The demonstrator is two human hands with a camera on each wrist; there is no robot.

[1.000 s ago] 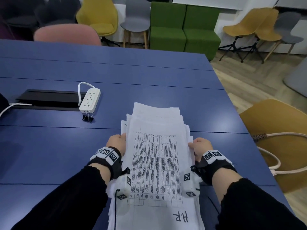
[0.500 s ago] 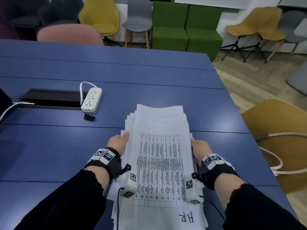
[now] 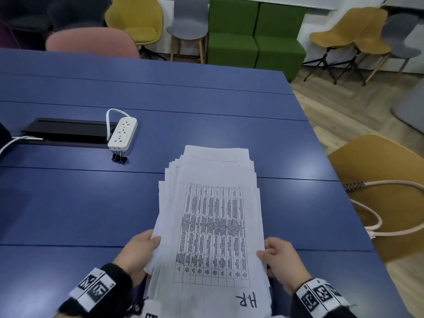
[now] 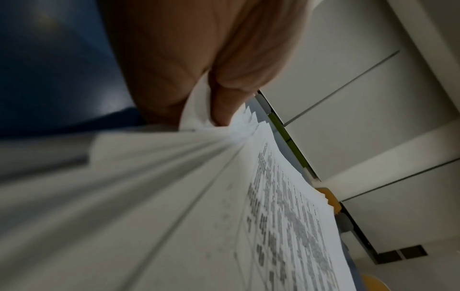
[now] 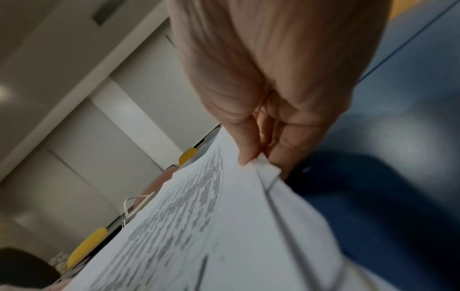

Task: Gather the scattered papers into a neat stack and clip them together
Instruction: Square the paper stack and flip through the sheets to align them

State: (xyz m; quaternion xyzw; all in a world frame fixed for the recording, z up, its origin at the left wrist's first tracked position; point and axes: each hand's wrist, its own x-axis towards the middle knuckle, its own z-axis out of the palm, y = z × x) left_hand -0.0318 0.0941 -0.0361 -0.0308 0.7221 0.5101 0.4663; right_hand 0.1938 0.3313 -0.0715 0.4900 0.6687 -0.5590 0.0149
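Observation:
A thick pile of white printed papers [image 3: 213,216] with a table on the top sheet and "H.R" handwritten near me is held over the blue table [image 3: 68,214]. Its far edges are fanned and uneven. My left hand [image 3: 140,251] grips the pile's left edge, thumb on top; the left wrist view shows the thumb [image 4: 224,110] pressing into the paper pile [image 4: 199,196]. My right hand [image 3: 280,258] pinches the right edge, thumb [image 5: 244,149] above the paper pile [image 5: 211,226]. A black binder clip [image 3: 119,157] lies on the table to the far left, beside the power strip.
A white power strip [image 3: 122,134] with its cable lies next to a black cable hatch [image 3: 66,131] at the left. A mustard chair [image 3: 378,191] with a white cord stands by the table's right edge. More chairs and a green sofa [image 3: 254,31] line the far wall.
Both hands have slid along the pile's side edges towards its near end, and the pile looks raised and drawn closer to me. The clip and power strip have not moved.

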